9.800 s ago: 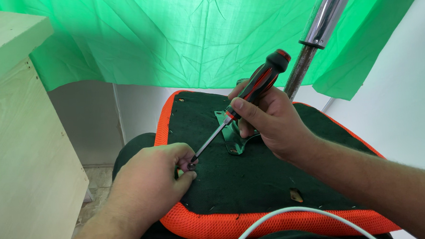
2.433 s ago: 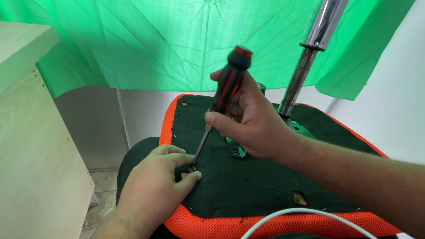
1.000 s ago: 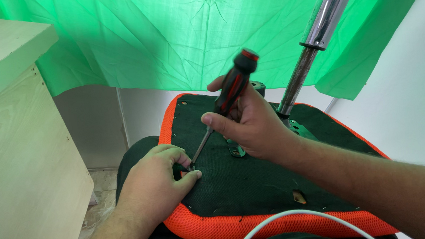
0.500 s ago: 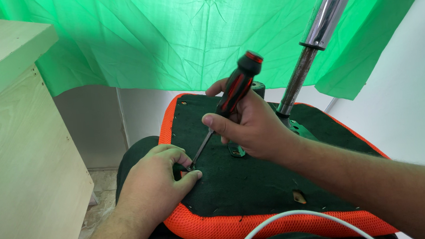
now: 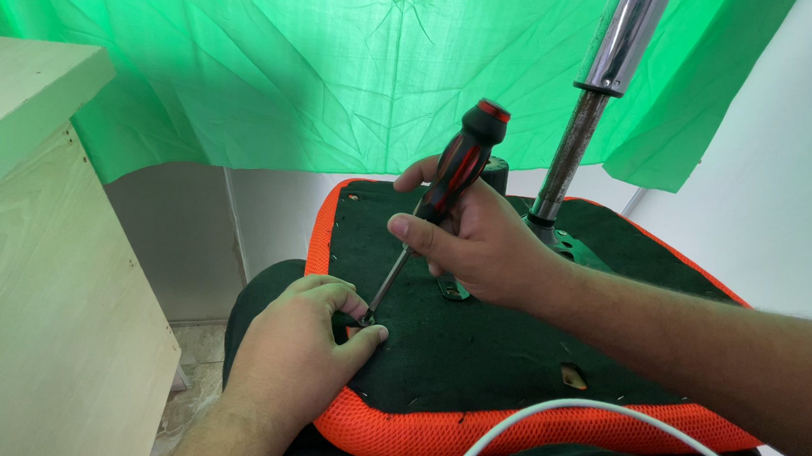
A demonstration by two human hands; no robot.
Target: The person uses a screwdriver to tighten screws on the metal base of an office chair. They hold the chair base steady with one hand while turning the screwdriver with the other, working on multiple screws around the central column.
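An upturned chair seat (image 5: 491, 355), black underneath with an orange mesh rim (image 5: 392, 434), lies in front of me. My right hand (image 5: 478, 242) is shut on a screwdriver (image 5: 454, 172) with a black and red handle; its shaft slants down to the left. The tip meets the seat at a small screw pinched by the thumb and fingers of my left hand (image 5: 305, 345), which rests on the seat's left edge. A metal bracket (image 5: 574, 245) sits at the seat's centre, partly hidden by my right hand.
A chrome chair column (image 5: 605, 71) rises from the bracket toward the upper right. A pale wooden cabinet (image 5: 40, 311) stands at the left. A green cloth (image 5: 338, 71) hangs behind. A white cable (image 5: 571, 412) curves along the near edge. A small hole (image 5: 573, 375) shows in the seat.
My right hand has tilted the screwdriver handle a little further to the right and turned slightly. My left hand stays at the tip.
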